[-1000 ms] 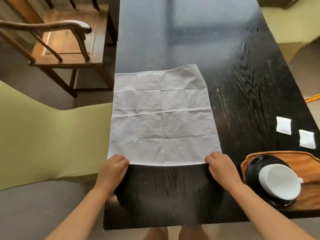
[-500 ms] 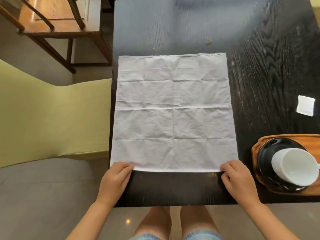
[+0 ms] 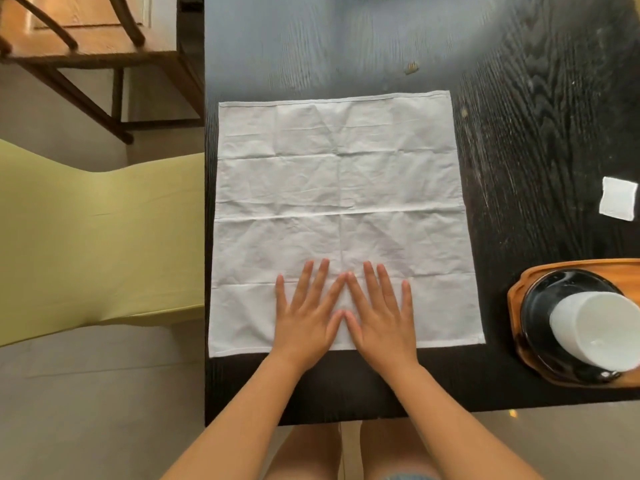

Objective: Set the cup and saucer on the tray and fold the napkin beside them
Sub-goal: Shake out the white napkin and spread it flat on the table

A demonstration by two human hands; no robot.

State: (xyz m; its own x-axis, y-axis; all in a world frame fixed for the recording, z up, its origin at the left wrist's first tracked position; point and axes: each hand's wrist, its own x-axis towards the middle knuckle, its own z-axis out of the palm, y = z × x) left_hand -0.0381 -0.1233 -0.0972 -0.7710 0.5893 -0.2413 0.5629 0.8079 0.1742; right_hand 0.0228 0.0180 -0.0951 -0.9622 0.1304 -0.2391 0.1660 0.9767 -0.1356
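A white cloth napkin (image 3: 341, 188) lies spread flat and creased on the dark wooden table (image 3: 526, 116). My left hand (image 3: 306, 315) and my right hand (image 3: 379, 315) press flat on its near middle, side by side, fingers straight and spread, index fingers touching. At the right edge a wooden tray (image 3: 519, 289) carries a black saucer (image 3: 540, 306) with a white cup (image 3: 599, 327) on it, partly cut off by the frame.
A small white folded square (image 3: 618, 202) lies on the table at the far right. A yellow-green upholstered seat (image 3: 97, 237) stands to the left of the table, a wooden chair (image 3: 90, 46) behind it. My bare knees show below the table's near edge.
Both hands let go of the napkin's near corners and moved inward to its near middle, where they now lie flat. The napkin lies fully spread.
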